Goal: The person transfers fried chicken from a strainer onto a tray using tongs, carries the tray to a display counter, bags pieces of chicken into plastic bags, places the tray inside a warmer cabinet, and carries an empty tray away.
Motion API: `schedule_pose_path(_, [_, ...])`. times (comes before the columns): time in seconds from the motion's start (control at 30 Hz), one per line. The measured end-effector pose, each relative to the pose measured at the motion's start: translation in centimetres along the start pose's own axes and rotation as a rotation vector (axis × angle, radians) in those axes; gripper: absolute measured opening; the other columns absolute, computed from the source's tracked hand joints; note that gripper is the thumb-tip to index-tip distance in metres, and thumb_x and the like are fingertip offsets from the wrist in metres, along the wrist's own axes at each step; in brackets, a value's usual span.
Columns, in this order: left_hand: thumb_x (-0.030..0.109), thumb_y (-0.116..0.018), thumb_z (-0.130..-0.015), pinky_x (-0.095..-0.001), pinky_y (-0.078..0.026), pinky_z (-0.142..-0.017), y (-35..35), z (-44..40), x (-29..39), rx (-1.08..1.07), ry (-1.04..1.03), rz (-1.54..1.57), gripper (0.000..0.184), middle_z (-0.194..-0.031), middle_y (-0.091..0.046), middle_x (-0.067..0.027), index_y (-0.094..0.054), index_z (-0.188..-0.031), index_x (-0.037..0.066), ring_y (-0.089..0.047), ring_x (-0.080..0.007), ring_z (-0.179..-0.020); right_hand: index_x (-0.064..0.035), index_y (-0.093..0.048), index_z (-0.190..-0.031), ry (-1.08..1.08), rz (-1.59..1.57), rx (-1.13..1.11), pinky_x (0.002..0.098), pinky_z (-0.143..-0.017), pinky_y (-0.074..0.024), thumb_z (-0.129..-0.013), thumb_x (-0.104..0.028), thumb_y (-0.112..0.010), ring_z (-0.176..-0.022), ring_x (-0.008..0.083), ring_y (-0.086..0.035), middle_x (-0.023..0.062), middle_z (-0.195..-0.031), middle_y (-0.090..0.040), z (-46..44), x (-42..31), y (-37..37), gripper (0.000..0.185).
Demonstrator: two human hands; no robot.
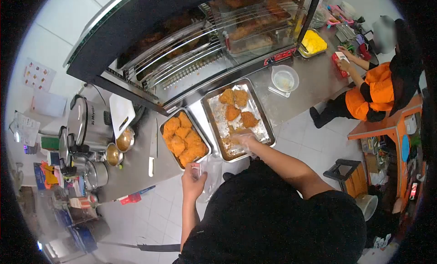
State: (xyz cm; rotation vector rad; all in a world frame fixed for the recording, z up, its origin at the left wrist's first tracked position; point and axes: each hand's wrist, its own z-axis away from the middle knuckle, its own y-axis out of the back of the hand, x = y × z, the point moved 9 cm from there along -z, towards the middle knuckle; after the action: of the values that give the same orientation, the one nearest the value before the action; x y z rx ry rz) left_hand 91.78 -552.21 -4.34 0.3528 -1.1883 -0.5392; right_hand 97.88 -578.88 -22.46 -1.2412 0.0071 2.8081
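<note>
My left hand point(193, 181) is closed on a clear plastic bag point(211, 175), which hangs beside it in front of the counter edge. My right hand point(244, 141), in a clear plastic glove, reaches over the near end of a large metal tray point(268, 123). Orange-brown crumbs or a fried piece show by its fingertips; the glove blurs the fingers, so a grip cannot be made out. Farther up the same tray lie several fried chicken pieces point(232, 113). Left of it, a smaller metal tray point(209, 148) is heaped with fried chicken point(183, 139).
A glass display cabinet point(191, 77) stands behind the trays. A knife point(153, 150), metal bowls point(113, 154) and a large cooker point(86, 123) are at left. A plastic tub point(285, 78) and yellow food tray point(314, 42) sit at right, near a co-worker point(380, 86) holding a red box point(339, 63).
</note>
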Motion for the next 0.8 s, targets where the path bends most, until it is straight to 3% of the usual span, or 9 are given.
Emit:
schedule_pose_path(0.1, [0.003,-0.074,-0.083,-0.0258,-0.042,-0.058,-0.3,-0.6,-2.1,0.009,-0.101,0.173,0.031,-0.072,-0.062,-0.0037,-0.055,-0.107,0.006,-0.052,-0.0088,-0.061,-0.0067,-0.064,-0.121,0.072,-0.506,-0.143,0.0369,-0.086,-0.0531,-0.091,-0.017,-0.069,-0.108,0.0215,-0.064,0.0077,-0.118,-0.068,-1.7,4.9,-0.1,0.032])
schedule_pose_path(0.2, [0.001,-0.07,-0.086,-0.0253,-0.043,-0.06,-0.2,-0.6,-0.7,-0.045,-0.129,0.277,0.026,-0.074,-0.064,-0.0048,-0.054,-0.106,0.004,-0.055,-0.0085,-0.066,-0.0102,-0.061,-0.121,-0.032,-1.01,-0.206,0.0329,-0.078,-0.0519,-0.093,-0.02,-0.064,-0.094,0.0196,-0.064,0.0058,-0.107,-0.066,1.7,4.1,1.1,0.03])
schedule_pose_path(0.23, [0.0,-0.068,-0.087,-0.0255,-0.043,-0.061,-0.3,-0.9,-0.4,-0.064,-0.125,0.339,0.024,-0.075,-0.064,-0.0053,-0.054,-0.106,0.004,-0.056,-0.0088,-0.068,-0.0108,-0.058,-0.121,-0.118,-0.994,-0.189,0.0326,-0.075,-0.0522,-0.093,-0.02,-0.062,-0.091,0.0216,-0.063,0.0064,-0.106,-0.063,3.2,4.0,2.5,0.03])
schedule_pose_path(0.37, [0.001,-0.063,-0.091,-0.0283,-0.045,-0.065,-0.2,-2.1,3.0,-0.104,-0.311,0.125,0.02,-0.082,-0.066,-0.0089,-0.058,-0.11,0.003,-0.061,-0.0134,-0.074,-0.0099,-0.056,-0.123,0.167,-1.324,-0.234,0.043,-0.086,-0.052,-0.092,-0.027,-0.066,-0.099,0.0252,-0.061,0.0103,-0.109,-0.063,7.0,-0.5,7.7,0.036])
schedule_pose_path(0.47, [0.003,-0.063,-0.09,-0.0322,-0.048,-0.066,-1.6,-3.2,7.0,-0.261,-0.319,-0.104,0.027,-0.086,-0.067,-0.014,-0.06,-0.117,0.004,-0.064,-0.0219,-0.074,-0.0095,-0.058,-0.122,0.427,-1.491,-0.257,0.0427,-0.087,-0.0514,-0.092,-0.026,-0.065,-0.1,0.0249,-0.062,0.01,-0.11,-0.063,7.0,-1.4,13.5,0.035])
schedule_pose_path(0.5, [0.005,-0.066,-0.087,-0.0375,-0.051,-0.068,-1.7,-3.5,9.9,-0.165,-0.585,-0.2,0.033,-0.087,-0.067,-0.0171,-0.061,-0.12,0.006,-0.065,-0.0311,-0.075,-0.0092,-0.059,-0.121,0.495,-1.462,-0.234,0.0419,-0.087,-0.051,-0.091,-0.025,-0.066,-0.1,0.0244,-0.062,0.0093,-0.111,-0.064,7.4,-1.7,15.6,0.035])
schedule_pose_path(0.6, [0.008,-0.068,-0.084,-0.0453,-0.052,-0.071,-3.5,-5.1,16.3,-0.113,-0.644,-0.304,0.046,-0.085,-0.068,-0.0209,-0.055,-0.128,0.009,-0.067,-0.0387,-0.08,-0.0094,-0.059,-0.121,0.632,-1.429,-0.176,0.0399,-0.088,-0.0509,-0.093,-0.024,-0.066,-0.1,0.0237,-0.062,0.0075,-0.112,-0.065,7.8,-3.0,20.8,0.033])
schedule_pose_path(0.7, [0.013,-0.073,-0.082,-0.0466,-0.052,-0.067,-6.2,-8.7,21.8,-0.104,-0.508,-0.44,0.067,-0.079,-0.066,-0.0198,-0.044,-0.143,0.013,-0.067,-0.041,-0.074,-0.0099,-0.058,-0.124,0.648,-1.378,-0.217,0.0391,-0.092,-0.0511,-0.094,-0.022,-0.066,-0.103,0.023,-0.061,0.0064,-0.115,-0.064,6.5,-4.2,25.2,0.033])
schedule_pose_path(0.8, [0.014,-0.073,-0.08,-0.0517,-0.052,-0.068,-9.7,-14.4,26.8,-0.027,-0.6,-0.614,0.082,-0.081,-0.066,-0.0234,-0.031,-0.151,0.02,-0.067,-0.0443,-0.078,-0.0102,-0.055,-0.132,0.574,-1.282,-0.032,0.0387,-0.095,-0.0508,-0.096,-0.019,-0.063,-0.108,0.022,-0.06,0.0053,-0.12,-0.063,3.8,-4.5,29.5,0.038])
